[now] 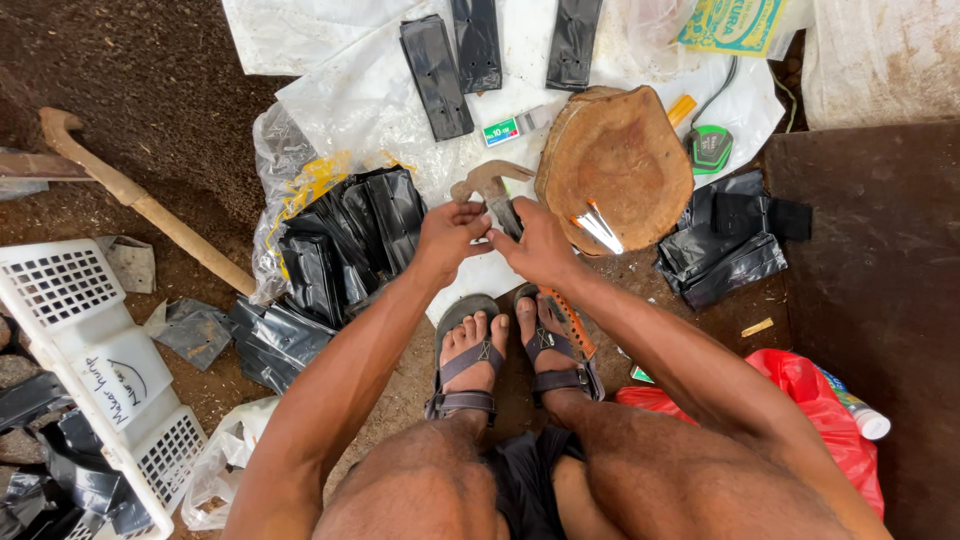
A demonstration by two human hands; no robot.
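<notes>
Both hands meet just above the sandalled feet (510, 350): the left hand (447, 235) and the right hand (540, 245) are each pinched closed on a small dark folded plastic piece (503, 215) held between them, right at the near edge of the round wood slab (615, 165). A small green-and-white box (502, 131) lies just left of the slab's far rim; a green tape measure (710, 148) sits at its right. A yellow-and-teal printed packet (733, 22) lies at the top right, and a red plastic bag (835, 420) near the right knee. Three flat black stacks (437, 75) rest on clear plastic sheeting (350, 100) beyond the hands. Loose black plastic bags (345, 245) crowd the left hand; a white slotted crate (90, 360) fills the left edge, a wooden handle (150, 205) beside it. The ground is bare brown soil (150, 90), open only at the upper left
</notes>
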